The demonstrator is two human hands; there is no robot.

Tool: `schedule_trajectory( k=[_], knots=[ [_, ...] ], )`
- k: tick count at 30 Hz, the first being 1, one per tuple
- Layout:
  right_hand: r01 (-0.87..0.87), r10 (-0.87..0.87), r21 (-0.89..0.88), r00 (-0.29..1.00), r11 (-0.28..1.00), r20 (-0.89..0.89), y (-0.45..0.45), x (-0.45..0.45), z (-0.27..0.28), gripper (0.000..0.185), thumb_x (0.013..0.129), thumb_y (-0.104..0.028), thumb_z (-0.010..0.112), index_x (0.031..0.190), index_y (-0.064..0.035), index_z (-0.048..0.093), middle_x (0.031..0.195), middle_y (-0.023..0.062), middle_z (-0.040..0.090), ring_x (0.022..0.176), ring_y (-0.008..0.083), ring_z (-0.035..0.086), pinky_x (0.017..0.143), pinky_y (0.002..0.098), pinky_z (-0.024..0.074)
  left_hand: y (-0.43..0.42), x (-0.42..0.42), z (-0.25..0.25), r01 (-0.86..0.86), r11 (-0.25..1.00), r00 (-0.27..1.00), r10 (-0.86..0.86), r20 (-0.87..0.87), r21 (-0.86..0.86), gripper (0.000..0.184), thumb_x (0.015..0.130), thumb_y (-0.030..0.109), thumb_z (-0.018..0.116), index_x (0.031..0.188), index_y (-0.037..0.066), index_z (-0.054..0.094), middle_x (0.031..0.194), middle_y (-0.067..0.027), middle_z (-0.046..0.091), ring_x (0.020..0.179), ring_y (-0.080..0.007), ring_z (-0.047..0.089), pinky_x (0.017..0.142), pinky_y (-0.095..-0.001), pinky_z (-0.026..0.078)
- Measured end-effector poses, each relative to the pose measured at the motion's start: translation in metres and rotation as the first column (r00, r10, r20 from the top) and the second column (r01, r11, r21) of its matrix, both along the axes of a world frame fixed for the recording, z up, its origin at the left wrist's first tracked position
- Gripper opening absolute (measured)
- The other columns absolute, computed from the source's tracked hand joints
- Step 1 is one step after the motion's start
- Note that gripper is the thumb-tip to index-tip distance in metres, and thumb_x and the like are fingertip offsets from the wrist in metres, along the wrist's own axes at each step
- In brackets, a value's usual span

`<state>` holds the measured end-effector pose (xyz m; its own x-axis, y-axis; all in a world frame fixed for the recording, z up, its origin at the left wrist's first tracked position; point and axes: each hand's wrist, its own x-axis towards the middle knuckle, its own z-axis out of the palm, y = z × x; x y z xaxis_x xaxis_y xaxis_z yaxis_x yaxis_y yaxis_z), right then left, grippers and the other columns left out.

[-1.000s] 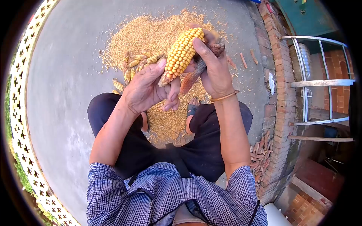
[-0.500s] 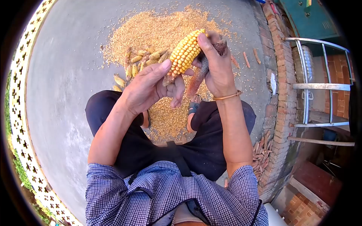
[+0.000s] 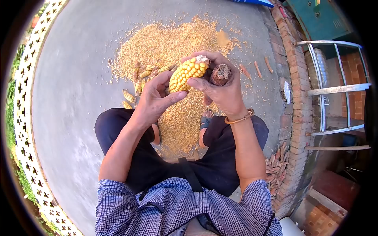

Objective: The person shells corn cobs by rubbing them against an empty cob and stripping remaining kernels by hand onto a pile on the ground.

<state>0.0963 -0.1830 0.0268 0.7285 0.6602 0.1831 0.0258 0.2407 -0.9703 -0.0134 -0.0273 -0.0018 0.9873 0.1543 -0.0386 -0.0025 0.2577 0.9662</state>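
Note:
A yellow ear of corn (image 3: 186, 75) is held tilted between both hands, above the loose kernels. My left hand (image 3: 154, 98) grips its lower left end, thumb along the underside. A bare reddish-brown corn cob (image 3: 221, 74) lies in my right hand (image 3: 228, 96), its broken end facing me. The thumb and fingers of that hand also close around the ear's pale upper end. Both hands are closed, and some fingers are hidden behind the ear. Several more ears of corn (image 3: 145, 74) lie on the ground beyond my left hand.
Kernels (image 3: 157, 41) are spread widely over the concrete floor (image 3: 75, 86) and between my feet. A few bare cobs (image 3: 258, 70) lie to the right. More cobs (image 3: 276, 165) are heaped against a brick edge (image 3: 297, 98), beside a metal railing (image 3: 336, 91).
The ear has turned so its pale end points up and right toward the cob. The cob has swung from hanging lengthwise to end-on. My left hand has moved slightly left, and the view has shifted.

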Motion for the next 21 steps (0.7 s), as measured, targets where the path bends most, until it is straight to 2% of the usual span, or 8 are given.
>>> schedule_trajectory(
  k=[2,5,8,11,14,17,19,21],
  knots=[
    [-0.047,0.048,0.036,0.999,0.998,-0.025,-0.002,-0.001,0.004,0.043,0.076,-0.001,0.08,0.115,-0.003,0.062,0.109,0.006,0.066,0.102,0.0136,0.062,0.091,0.0273,0.0528,-0.002,0.001,-0.004,-0.029,1.0,0.999,0.029,0.041,0.003,0.045,0.084,0.009,0.075,0.124,-0.001,0.055,0.117,-0.007,0.062,0.109,-0.016,0.06,0.097,-0.0325,0.048],
    [-0.033,0.033,0.015,0.999,0.999,-0.006,-0.004,-0.001,0.006,0.04,0.076,-0.001,0.079,0.113,-0.0025,0.063,0.11,0.0057,0.066,0.102,0.013,0.062,0.09,0.0267,0.0527,0.0,0.002,-0.012,-0.121,0.979,0.987,0.102,0.123,0.165,0.048,0.082,0.003,0.076,0.125,-0.002,0.055,0.12,-0.0081,0.062,0.113,-0.0163,0.059,0.1,-0.0331,0.046],
    [-0.001,0.001,-0.007,0.999,1.0,0.035,-0.006,-0.001,0.004,0.038,0.077,-0.001,0.079,0.112,-0.0025,0.064,0.109,0.0051,0.066,0.1,0.0119,0.062,0.089,0.0265,0.0523,0.006,0.002,-0.012,-0.241,0.854,0.966,0.167,0.196,0.46,0.049,0.076,0.006,0.081,0.119,-0.003,0.059,0.112,-0.0073,0.064,0.1,-0.0144,0.062,0.091,-0.03,0.05],
    [0.021,-0.02,-0.017,0.998,1.0,0.054,-0.006,0.0,0.001,0.037,0.078,-0.003,0.079,0.112,-0.0028,0.065,0.109,0.0045,0.066,0.097,0.0105,0.061,0.081,0.0238,0.0534,0.015,0.003,-0.003,-0.305,0.698,0.944,0.135,0.3,0.648,0.05,0.073,0.004,0.082,0.117,-0.002,0.061,0.107,-0.0077,0.065,0.097,-0.0135,0.063,0.09,-0.0289,0.05],
    [0.012,-0.015,-0.046,0.998,0.999,-0.055,-0.009,-0.001,0.001,0.036,0.079,-0.003,0.078,0.113,-0.003,0.065,0.108,0.0045,0.066,0.091,0.0079,0.061,0.066,0.0192,0.0535,0.018,-0.001,0.007,-0.34,0.841,0.931,0.239,0.274,0.421,0.049,0.071,0.002,0.083,0.115,-0.002,0.061,0.107,-0.0071,0.064,0.098,-0.0131,0.063,0.088,-0.0288,0.051],
    [0.001,0.0,0.007,0.998,1.0,-0.056,-0.008,0.002,-0.005,0.037,0.081,-0.002,0.075,0.116,-0.0027,0.063,0.111,0.0069,0.066,0.082,0.0054,0.062,0.051,0.0159,0.0499,0.025,-0.005,0.013,-0.335,0.881,0.929,0.25,0.273,0.334,0.061,0.071,0.001,0.083,0.125,-0.004,0.054,0.111,-0.0106,0.062,0.101,-0.0145,0.061,0.087,-0.028,0.054],
    [-0.017,0.022,0.075,0.998,0.997,-0.063,-0.002,0.0,-0.004,0.038,0.082,0.0,0.073,0.118,-0.0017,0.059,0.116,0.0116,0.065,0.078,0.0054,0.063,0.048,0.0161,0.0498,0.025,-0.006,0.022,-0.342,0.923,0.923,0.295,0.247,0.176,0.069,0.072,0.0,0.083,0.131,-0.006,0.047,0.111,-0.0123,0.06,0.099,-0.0153,0.063,0.085,-0.0269,0.056],
    [-0.051,0.06,0.128,0.996,0.99,-0.064,0.0,0.0,-0.007,0.039,0.083,0.002,0.071,0.119,-0.001,0.057,0.12,0.0151,0.064,0.077,0.006,0.064,0.047,0.0162,0.0504,0.026,-0.006,0.027,-0.327,0.944,0.926,0.313,0.213,0.035,0.067,0.072,-0.001,0.082,0.129,-0.007,0.048,0.111,-0.0119,0.06,0.096,-0.0154,0.065,0.085,-0.0275,0.057]
  ],
)
